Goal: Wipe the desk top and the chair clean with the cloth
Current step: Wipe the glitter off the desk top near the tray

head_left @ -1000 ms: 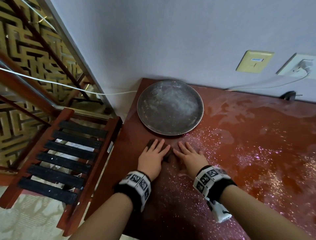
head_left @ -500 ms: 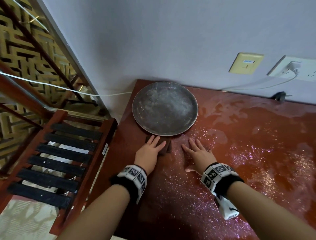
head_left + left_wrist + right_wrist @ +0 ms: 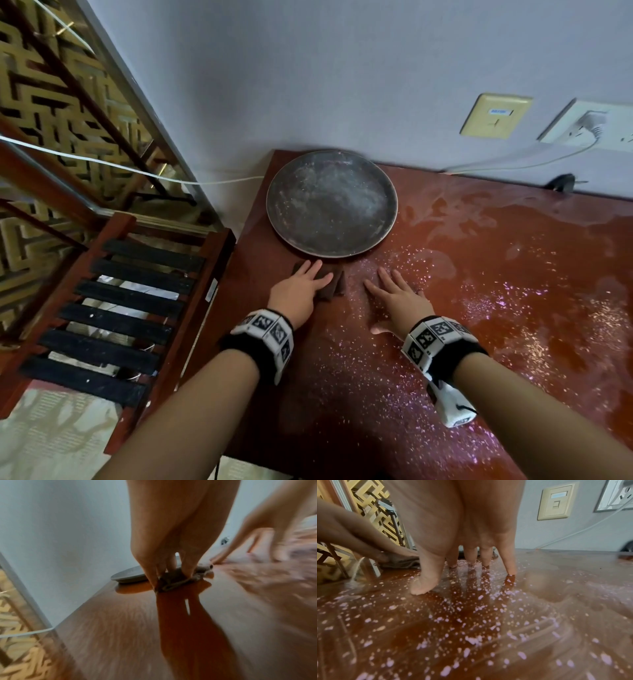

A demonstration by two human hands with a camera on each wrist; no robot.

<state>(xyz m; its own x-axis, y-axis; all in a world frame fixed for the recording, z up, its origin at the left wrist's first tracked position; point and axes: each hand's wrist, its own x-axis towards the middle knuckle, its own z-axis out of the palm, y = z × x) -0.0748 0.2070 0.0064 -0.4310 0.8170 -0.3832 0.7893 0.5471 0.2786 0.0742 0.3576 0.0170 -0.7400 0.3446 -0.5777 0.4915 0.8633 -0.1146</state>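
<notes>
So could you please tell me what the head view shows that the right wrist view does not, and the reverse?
Only the head view shows the chair beside the desk, the whole round tray and both wristbands. Only the right wrist view shows, close up, the right hand's fingertips and thumb touching the desk amid pale specks. Both show the left hand pressing the cloth flat, the right hand spread on the desk, the yellow wall plate and the socket.
</notes>
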